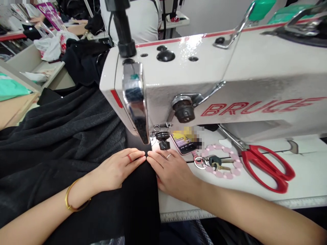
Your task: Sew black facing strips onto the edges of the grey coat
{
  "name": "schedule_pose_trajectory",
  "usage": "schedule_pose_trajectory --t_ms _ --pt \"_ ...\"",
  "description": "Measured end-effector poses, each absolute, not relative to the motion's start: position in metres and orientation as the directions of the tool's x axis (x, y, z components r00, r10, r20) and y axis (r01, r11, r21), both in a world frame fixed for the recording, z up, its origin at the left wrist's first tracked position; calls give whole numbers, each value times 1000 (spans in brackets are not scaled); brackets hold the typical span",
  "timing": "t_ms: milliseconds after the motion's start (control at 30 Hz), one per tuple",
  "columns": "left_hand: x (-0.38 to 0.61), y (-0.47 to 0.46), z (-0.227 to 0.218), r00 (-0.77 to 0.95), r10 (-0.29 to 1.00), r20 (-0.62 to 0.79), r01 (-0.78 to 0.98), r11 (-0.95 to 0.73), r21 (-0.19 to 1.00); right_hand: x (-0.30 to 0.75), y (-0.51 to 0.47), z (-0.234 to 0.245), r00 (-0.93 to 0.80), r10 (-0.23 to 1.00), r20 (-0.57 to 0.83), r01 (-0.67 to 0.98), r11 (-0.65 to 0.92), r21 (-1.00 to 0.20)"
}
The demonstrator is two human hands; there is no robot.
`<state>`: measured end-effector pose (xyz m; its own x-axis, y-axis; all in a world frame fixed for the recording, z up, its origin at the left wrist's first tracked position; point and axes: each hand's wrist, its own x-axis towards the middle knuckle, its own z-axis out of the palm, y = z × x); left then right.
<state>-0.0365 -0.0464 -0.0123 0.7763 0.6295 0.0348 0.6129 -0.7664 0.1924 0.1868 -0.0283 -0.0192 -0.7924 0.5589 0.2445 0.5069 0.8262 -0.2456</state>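
Black fabric point(143, 197) lies under the needle end of a white sewing machine point(158, 75) and spreads in folds to the left. My left hand point(117, 168) rests on it with fingers stretched out and held together, fingertips near the presser area. Opposite it, my right hand point(172, 170) lies across the fabric's right edge, its fingers extended toward the left fingertips. The two sets of fingertips almost meet. Both hands press on the cloth from above, and my thumbs are mostly hidden. The needle and presser foot are hidden behind the machine's head and my hands.
Right of my hand lie a phone point(185, 141), keys point(217, 163) on a pink beaded loop and red-handled scissors point(270, 166). A ruler strip point(189, 214) runs along the table's front edge. A person in a white shirt point(138, 20) is behind the machine.
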Motion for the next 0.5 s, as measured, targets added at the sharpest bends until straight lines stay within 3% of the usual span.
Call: schedule_pose_trajectory --t_ms 233,500 --pt "-37 -23 -11 735 678 12 663 -723 196 177 -14 -15 -759 631 160 602 774 -197" --pt "-36 0 -5 714 697 67 690 -717 101 171 -12 -15 -736 663 135 636 746 -198"
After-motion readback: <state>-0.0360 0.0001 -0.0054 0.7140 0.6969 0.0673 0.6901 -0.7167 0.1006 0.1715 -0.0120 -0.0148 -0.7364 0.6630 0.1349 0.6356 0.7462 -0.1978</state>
